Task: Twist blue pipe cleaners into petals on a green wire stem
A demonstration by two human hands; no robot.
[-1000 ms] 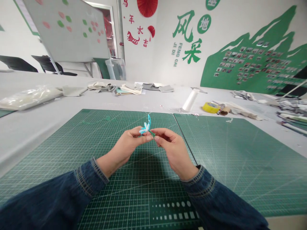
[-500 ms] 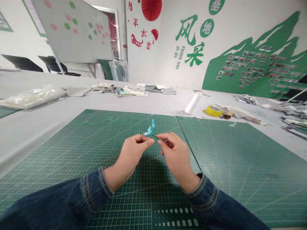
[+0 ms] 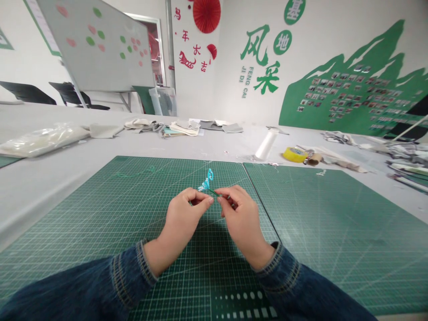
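Observation:
A small light-blue flower (image 3: 209,174), apparently of thread or wire, rises above my fingertips on a thin dark green stem (image 3: 214,192). My left hand (image 3: 182,216) pinches with thumb and forefinger just under the blossom; its fingertips hide the exact contact. On the other side my right hand (image 3: 242,216) is closed on the stem's end between thumb and fingers. Both hands hover over a green gridded cutting mat (image 3: 133,214), casting a shadow on it.
A second green mat (image 3: 334,223) adjoins on the right. Green thread scraps (image 3: 123,174) lie at the left mat's far side. Beyond the mats are a white roll (image 3: 266,145), yellow tape (image 3: 294,154), fabric pieces (image 3: 182,128) and a plastic-wrapped bundle (image 3: 50,139).
The view has shifted slightly. The flower has turned a little between my fingers, its pale side petal now tilting lower. Both hands keep their pinch.

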